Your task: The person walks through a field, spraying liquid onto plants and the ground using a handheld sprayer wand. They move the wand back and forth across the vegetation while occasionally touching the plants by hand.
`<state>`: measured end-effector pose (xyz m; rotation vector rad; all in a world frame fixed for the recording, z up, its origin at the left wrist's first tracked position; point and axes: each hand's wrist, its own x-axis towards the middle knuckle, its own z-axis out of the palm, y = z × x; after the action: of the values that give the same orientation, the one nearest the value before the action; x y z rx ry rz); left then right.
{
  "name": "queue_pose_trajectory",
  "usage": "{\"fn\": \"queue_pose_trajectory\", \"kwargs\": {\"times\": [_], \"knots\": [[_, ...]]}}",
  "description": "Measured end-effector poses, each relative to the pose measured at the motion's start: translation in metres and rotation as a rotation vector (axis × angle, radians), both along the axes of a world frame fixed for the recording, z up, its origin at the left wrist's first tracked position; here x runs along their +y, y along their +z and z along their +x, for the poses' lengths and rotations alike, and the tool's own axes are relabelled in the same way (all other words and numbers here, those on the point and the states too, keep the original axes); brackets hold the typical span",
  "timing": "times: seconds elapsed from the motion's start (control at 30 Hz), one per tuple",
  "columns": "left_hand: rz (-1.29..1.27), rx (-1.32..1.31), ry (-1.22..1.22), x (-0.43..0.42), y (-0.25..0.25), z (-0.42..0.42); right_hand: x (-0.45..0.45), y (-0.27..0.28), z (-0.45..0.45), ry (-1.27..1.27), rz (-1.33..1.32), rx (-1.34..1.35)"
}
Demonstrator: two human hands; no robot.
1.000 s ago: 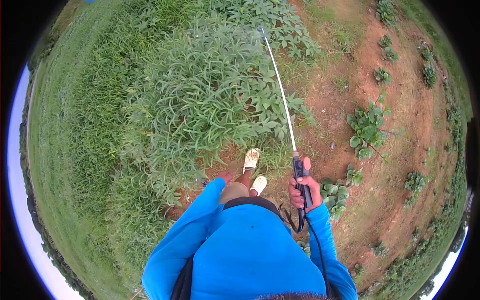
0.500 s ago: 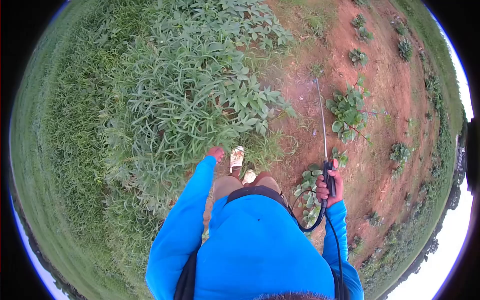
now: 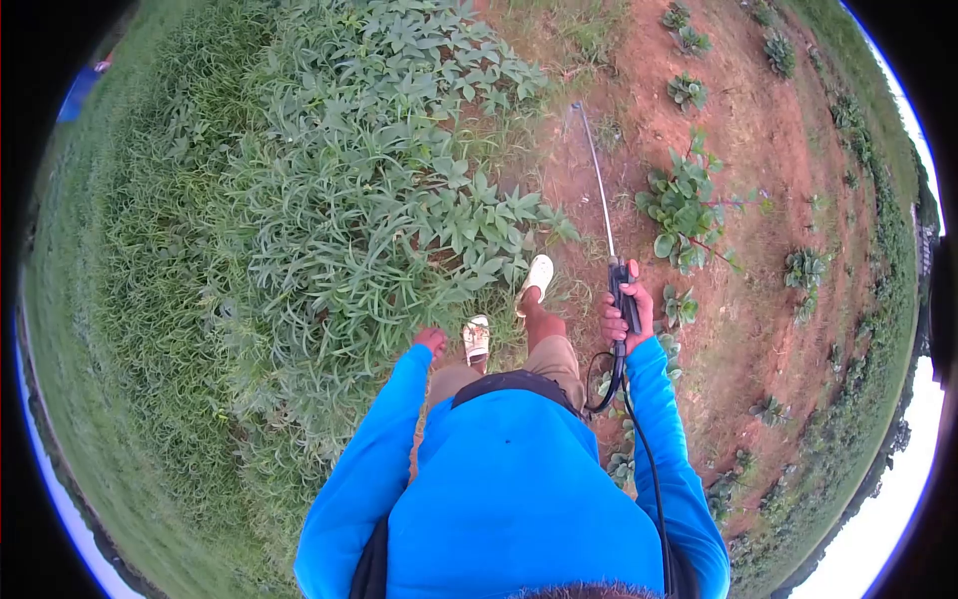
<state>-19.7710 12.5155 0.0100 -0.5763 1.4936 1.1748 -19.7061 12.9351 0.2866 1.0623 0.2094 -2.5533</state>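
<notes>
My right hand (image 3: 627, 311) is wrapped round the black handle of a sprayer wand (image 3: 605, 200). Its thin metal lance points ahead over the reddish soil, and the nozzle end (image 3: 577, 106) is beside the edge of the leafy growth. From the handle, a black hose (image 3: 644, 429) curves back along my right sleeve. My left hand (image 3: 432, 341) is curled closed, low by the tall grass (image 3: 329, 270) and left of my shoe; whatever it may hold is hidden.
Broad-leaved plants (image 3: 684, 212) grow in rows on the bare soil (image 3: 738, 200) to the right. Dense grass and leafy plants (image 3: 479, 215) fill the left side. My light shoes (image 3: 539, 272) are on the boundary. A blue shape (image 3: 76, 95) shows at the far upper left.
My right foot has stepped forward. My right hand and the sprayer wand have moved forward and to the left. The blue shape has come into view; my left hand stays curled.
</notes>
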Motion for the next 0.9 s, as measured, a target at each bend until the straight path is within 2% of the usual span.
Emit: {"fn": "queue_pose_trajectory", "kwargs": {"times": [0.07, 0.2, 0.3, 0.37, 0.43, 0.5, 0.6, 0.77, 0.83, 0.9], "knots": [[-0.026, 0.022, -0.116, 0.011, 0.006, -0.015, -0.002, 0.006, -0.013, 0.043, -0.031, 0.052], [-0.057, 0.046, -0.089, 0.031, 0.007, -0.042, -0.013, 0.022, -0.043, 0.199, -0.146, 0.117], [-0.101, 0.075, -0.114, 0.045, 0.002, -0.070, -0.008, 0.029, -0.070, 0.417, -0.179, 0.205], [0.001, 0.101, -0.069, 0.052, 0.003, -0.082, -0.002, 0.041, -0.090, 0.512, -0.187, 0.191], [-0.046, 0.101, -0.072, 0.069, 0.009, -0.097, 0.010, 0.046, -0.110, 0.556, -0.218, 0.202], [-0.097, 0.098, -0.084, 0.087, 0.018, -0.112, 0.023, 0.051, -0.129, 0.697, -0.110, 0.254], [-0.098, 0.102, -0.038, 0.121, 0.035, -0.131, 0.048, 0.047, -0.150, 0.723, -0.092, 0.242], [-0.038, 0.136, -0.174, 0.187, 0.054, -0.176, 0.093, 0.035, -0.170, 0.671, -0.027, 0.232], [-0.027, 0.138, -0.183, 0.209, 0.054, -0.193, 0.110, 0.032, -0.170, 0.604, 0.144, 0.123], [-0.008, 0.132, -0.201, 0.233, 0.055, -0.210, 0.131, 0.031, -0.167, 0.545, 0.184, 0.072]]}}
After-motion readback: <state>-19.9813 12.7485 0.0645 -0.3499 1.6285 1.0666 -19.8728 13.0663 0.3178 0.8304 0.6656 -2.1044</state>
